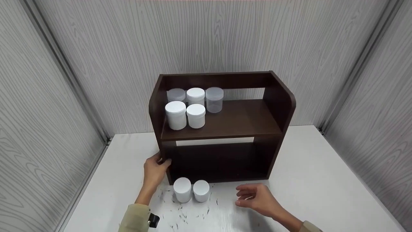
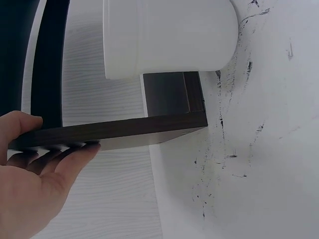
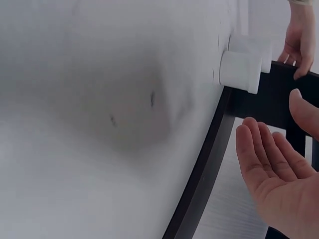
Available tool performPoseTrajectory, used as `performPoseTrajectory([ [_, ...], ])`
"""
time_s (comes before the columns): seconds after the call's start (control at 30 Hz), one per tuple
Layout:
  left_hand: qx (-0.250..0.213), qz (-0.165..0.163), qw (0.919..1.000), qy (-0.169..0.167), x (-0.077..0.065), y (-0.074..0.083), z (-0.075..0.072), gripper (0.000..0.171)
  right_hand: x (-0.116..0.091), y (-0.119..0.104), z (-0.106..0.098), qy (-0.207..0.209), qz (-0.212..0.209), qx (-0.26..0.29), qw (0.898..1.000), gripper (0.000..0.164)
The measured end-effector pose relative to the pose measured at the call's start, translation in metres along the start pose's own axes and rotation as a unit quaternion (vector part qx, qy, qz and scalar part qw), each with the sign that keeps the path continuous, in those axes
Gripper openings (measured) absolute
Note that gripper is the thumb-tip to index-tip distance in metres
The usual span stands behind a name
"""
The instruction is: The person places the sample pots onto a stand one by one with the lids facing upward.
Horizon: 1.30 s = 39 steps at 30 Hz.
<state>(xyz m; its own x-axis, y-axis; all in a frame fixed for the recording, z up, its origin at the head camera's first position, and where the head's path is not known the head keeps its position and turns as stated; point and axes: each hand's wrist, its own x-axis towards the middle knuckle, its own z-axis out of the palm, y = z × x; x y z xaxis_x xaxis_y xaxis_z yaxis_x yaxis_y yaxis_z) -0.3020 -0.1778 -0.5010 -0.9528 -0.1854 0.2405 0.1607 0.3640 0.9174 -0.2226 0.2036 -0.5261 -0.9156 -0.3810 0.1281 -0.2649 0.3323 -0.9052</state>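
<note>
A dark brown two-tier shelf (image 1: 222, 135) stands on the white table. My left hand (image 1: 155, 170) grips the front edge of its left side panel (image 2: 114, 130), thumb on the inner face and fingers outside. Two white lidded jars (image 1: 182, 190) stand upright side by side on the table before the lower tier, just right of that hand. My right hand (image 1: 257, 199) hovers in front of the shelf's lower right part, fingers relaxed and nothing in it; the right wrist view shows its bare palm (image 3: 284, 199).
On the upper tier, at the left, several upright jars stand in two rows: white ones (image 1: 176, 116) and translucent ones (image 1: 214, 100). Black scuff marks (image 1: 183, 216) dot the table front. Grey wood-patterned walls (image 1: 212, 38) enclose the table behind and at both sides.
</note>
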Motion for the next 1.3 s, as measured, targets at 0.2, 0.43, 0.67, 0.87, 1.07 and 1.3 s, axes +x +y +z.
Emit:
performPoseTrajectory([
  [0.2,-0.008,0.001,1.0000,-0.002,0.000,-0.002,0.001,0.051,0.022,0.001,0.026,-0.013,-0.018,0.007,1.000,0.049],
  [0.43,-0.007,0.000,1.0000,-0.005,-0.002,-0.004,0.001,0.053,0.049,0.008,0.049,-0.027,-0.042,0.010,0.999,0.060],
  [0.67,-0.012,0.000,0.9999,-0.008,-0.002,-0.005,0.001,0.053,0.073,0.013,0.063,-0.040,-0.048,0.016,0.998,0.067],
  [0.87,-0.015,0.001,0.9999,-0.001,-0.002,-0.003,0.000,0.051,0.086,0.015,0.071,-0.061,-0.046,0.001,0.997,0.071],
  [1.07,-0.017,0.001,0.9998,-0.003,-0.001,-0.003,0.000,0.052,0.093,0.017,0.076,-0.071,-0.050,-0.016,0.996,0.073],
  [1.3,-0.009,0.004,1.0000,-0.002,0.000,-0.003,-0.002,0.051,0.098,0.019,0.080,-0.075,-0.043,-0.002,0.996,0.071],
])
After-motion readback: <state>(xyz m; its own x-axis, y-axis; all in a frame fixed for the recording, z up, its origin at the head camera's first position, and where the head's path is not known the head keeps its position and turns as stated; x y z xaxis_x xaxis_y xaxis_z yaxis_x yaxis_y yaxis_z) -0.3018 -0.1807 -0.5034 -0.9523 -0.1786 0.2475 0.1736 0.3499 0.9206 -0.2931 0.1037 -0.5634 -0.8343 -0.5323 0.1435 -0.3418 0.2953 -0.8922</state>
